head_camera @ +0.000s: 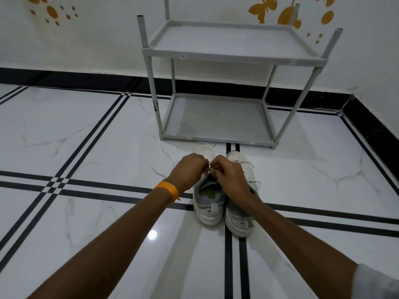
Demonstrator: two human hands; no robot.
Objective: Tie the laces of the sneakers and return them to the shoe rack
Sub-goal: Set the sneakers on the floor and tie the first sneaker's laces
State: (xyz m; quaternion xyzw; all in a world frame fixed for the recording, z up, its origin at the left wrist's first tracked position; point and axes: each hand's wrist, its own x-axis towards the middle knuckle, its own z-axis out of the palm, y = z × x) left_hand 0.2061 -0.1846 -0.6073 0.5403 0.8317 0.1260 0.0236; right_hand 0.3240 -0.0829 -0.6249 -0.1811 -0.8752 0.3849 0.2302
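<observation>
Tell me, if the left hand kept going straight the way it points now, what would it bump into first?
Probably the right hand: the left hand points across the left sneaker towards it, and their fingertips nearly meet at the laces. Depth is hard to judge here.

Under your arms the floor (86,134) looks like polished marble-patterned tile, white with grey veins and black inlaid stripes, glossy enough to throw a bright glare spot just below your left forearm. Beneath your hands, the sneakers (210,203) show matt grey mesh-like cloth uppers, smooth white rubbery soles scuffed at the toes, and thin white cloth laces (248,164). Beyond your fingers, the shoe rack (216,119) looks like matt grey plastic with smooth tube legs. Around your left wrist sits a braided orange thread band (168,190).
</observation>
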